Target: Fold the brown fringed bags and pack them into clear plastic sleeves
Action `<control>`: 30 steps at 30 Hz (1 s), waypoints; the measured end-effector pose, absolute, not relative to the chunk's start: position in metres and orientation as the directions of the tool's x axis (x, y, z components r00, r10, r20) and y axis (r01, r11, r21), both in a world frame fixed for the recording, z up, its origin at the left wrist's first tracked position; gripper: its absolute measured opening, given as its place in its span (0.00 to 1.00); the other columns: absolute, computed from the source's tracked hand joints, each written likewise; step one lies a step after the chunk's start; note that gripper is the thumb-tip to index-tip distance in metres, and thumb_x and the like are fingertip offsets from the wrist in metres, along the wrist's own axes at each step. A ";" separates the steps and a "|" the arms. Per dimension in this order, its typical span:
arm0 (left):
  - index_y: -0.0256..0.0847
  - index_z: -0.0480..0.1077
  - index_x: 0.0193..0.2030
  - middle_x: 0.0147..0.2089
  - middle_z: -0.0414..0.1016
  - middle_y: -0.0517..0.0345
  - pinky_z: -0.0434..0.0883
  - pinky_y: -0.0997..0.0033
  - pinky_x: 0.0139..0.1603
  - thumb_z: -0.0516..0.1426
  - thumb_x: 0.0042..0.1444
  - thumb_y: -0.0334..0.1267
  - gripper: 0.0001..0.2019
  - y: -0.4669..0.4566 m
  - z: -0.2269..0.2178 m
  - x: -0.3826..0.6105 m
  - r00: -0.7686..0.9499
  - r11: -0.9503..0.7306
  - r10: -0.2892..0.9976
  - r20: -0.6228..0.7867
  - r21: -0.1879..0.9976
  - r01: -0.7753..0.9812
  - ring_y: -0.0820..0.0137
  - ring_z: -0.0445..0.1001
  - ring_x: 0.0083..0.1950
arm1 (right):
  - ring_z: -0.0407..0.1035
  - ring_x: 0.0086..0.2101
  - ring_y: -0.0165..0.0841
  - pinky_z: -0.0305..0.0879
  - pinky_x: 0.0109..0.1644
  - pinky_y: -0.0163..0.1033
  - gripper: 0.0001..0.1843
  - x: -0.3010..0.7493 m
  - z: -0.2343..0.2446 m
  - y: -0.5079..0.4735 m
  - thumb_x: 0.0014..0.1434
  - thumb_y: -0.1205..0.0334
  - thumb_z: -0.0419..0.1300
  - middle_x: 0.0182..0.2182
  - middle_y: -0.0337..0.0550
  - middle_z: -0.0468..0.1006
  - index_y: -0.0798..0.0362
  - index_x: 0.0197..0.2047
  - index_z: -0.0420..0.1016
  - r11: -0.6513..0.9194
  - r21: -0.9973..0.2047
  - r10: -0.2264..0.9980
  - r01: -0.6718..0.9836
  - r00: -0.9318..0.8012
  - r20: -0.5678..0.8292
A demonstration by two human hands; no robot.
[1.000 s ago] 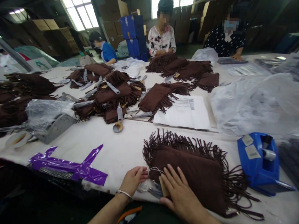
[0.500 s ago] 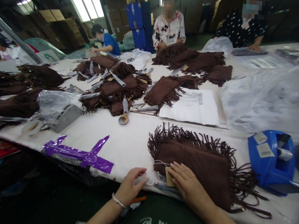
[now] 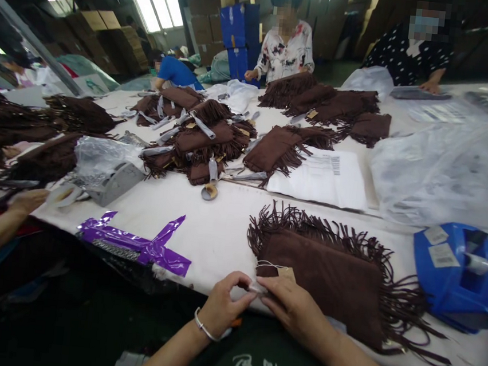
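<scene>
Both hands meet at the table's front edge, by the lower left corner of a dark brown fringed bag (image 3: 322, 265). My left hand (image 3: 224, 302), with a bracelet on its wrist, is closed, pinching a small piece of clear plastic wrap (image 3: 256, 288) between thumb and fingertips. From the other side, my right hand (image 3: 294, 309) is closed on the same plastic with thumb and forefinger. What lies inside the plastic is too small to make out. A tan hang tag (image 3: 287, 273) on a white string rests on the bag, just above my right hand.
A blue tape dispenser (image 3: 451, 272) stands right of the bag. Purple tape (image 3: 135, 241) is stuck along the front edge. Beyond lie piled brown bags (image 3: 205, 136), a white plastic sheet (image 3: 322, 179) and a tape roll (image 3: 209, 192). At left, a co-worker's hand (image 3: 29, 200) reaches onto the table.
My right hand has left the hang tag and moved left to the plastic at my left hand. The tag now lies higher on the bag. A co-worker's arm has come in at left.
</scene>
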State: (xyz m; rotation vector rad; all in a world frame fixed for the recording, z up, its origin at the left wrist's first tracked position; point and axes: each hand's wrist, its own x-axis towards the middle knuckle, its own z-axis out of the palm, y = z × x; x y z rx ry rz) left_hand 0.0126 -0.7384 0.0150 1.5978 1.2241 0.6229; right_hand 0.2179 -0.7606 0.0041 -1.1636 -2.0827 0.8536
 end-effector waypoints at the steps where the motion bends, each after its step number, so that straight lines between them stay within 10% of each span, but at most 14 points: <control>1: 0.39 0.70 0.35 0.35 0.72 0.57 0.65 0.70 0.45 0.58 0.52 0.39 0.06 -0.738 0.016 0.016 0.347 0.044 0.921 -0.177 0.932 0.361 0.67 0.69 0.40 | 0.68 0.48 0.36 0.67 0.53 0.44 0.20 0.214 0.005 -0.760 0.61 0.61 0.54 0.49 0.45 0.74 0.47 0.56 0.65 0.356 -0.808 0.903 0.471 -0.395 0.167; 11: 0.35 0.71 0.36 0.34 0.75 0.53 0.68 0.67 0.44 0.60 0.51 0.41 0.11 -0.736 0.026 0.043 0.408 0.374 0.874 -0.263 0.901 -0.219 0.66 0.72 0.38 | 0.70 0.42 0.35 0.70 0.45 0.40 0.19 0.209 0.033 -0.761 0.62 0.56 0.50 0.44 0.43 0.73 0.46 0.56 0.64 -0.081 -0.982 0.983 0.169 -0.151 -0.107; 23: 0.37 0.70 0.34 0.33 0.71 0.58 0.65 0.74 0.39 0.59 0.52 0.39 0.08 -0.750 0.030 0.044 0.249 0.255 0.946 -0.209 0.952 -0.171 0.71 0.67 0.36 | 0.68 0.33 0.31 0.65 0.37 0.34 0.11 0.199 0.033 -0.776 0.59 0.54 0.56 0.32 0.39 0.72 0.52 0.39 0.67 -0.176 -0.981 0.975 0.087 -0.122 -0.186; 30: 0.36 0.69 0.36 0.33 0.71 0.58 0.66 0.74 0.38 0.60 0.53 0.40 0.09 -0.752 0.017 0.045 0.311 0.398 0.898 -0.312 0.876 -0.272 0.72 0.68 0.35 | 0.68 0.30 0.31 0.66 0.36 0.37 0.13 0.198 0.029 -0.778 0.60 0.51 0.54 0.30 0.39 0.71 0.53 0.39 0.64 -0.375 -0.899 0.917 -0.227 -0.238 -0.322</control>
